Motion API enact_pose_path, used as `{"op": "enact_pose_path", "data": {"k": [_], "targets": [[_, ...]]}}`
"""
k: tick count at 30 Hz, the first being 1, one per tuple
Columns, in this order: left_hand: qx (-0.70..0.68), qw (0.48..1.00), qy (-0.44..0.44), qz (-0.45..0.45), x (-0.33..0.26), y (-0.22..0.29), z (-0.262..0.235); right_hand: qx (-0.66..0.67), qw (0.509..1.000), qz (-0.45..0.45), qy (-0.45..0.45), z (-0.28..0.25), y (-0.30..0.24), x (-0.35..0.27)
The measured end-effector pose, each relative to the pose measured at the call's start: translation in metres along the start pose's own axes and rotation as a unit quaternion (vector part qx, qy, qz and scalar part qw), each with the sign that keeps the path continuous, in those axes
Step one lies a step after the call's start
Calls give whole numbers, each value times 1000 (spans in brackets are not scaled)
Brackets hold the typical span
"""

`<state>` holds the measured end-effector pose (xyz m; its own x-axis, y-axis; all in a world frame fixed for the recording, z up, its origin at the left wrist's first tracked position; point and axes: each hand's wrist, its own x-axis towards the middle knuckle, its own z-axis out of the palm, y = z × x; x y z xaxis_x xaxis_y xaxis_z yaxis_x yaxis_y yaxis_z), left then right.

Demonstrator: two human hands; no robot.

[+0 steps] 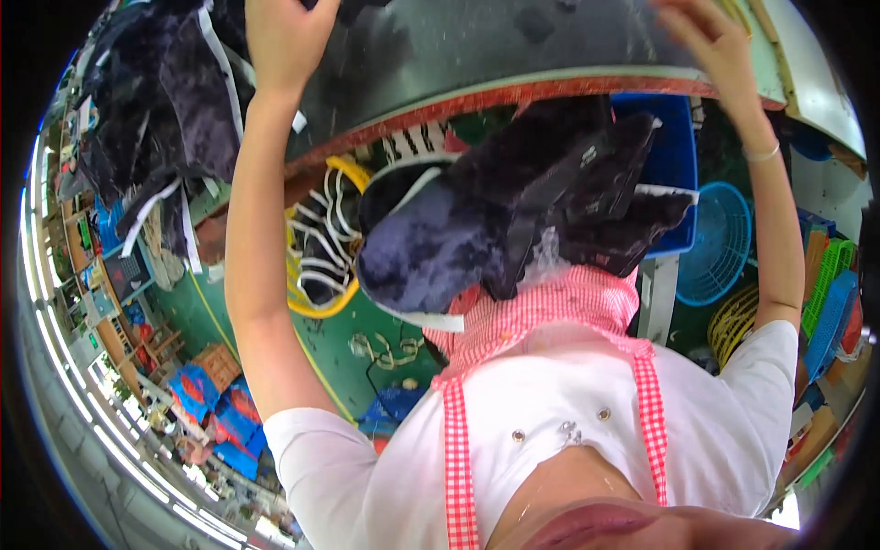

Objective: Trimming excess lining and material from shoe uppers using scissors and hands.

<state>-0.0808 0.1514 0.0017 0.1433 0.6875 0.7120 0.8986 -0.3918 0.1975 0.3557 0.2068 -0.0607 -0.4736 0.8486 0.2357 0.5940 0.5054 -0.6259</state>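
Note:
Both my arms reach out over a dark grey table (477,46) with a red front edge. My left hand (284,41) lies on the tabletop beside a heap of dark furry fabric pieces with white trim (165,92); the picture's top edge cuts off its fingers. My right hand (710,41) rests on the table at the far right, fingers spread, nothing in it, a thin bracelet (761,154) on the wrist. A bundle of dark furry fabric pieces (513,211) sits in my lap, cradled in my pink checked apron (550,312).
Under the table are a blue crate (674,156), a round blue basket (720,243) and a yellow hoop holding white loops (321,247). Below is a green floor (357,339). Green and blue baskets (830,293) stand at the right.

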Motion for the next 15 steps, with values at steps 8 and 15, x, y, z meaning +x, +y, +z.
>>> {"op": "enact_pose_path", "data": {"k": [8, 15], "targets": [[-365, 659, -647, -118, -119, 89, -118, 45, 960, -153, -232, 169, -100, -39], [-214, 811, -538, -82, -165, 75, -133, -82, 968, -88, -219, 133, -133, -77]]}}
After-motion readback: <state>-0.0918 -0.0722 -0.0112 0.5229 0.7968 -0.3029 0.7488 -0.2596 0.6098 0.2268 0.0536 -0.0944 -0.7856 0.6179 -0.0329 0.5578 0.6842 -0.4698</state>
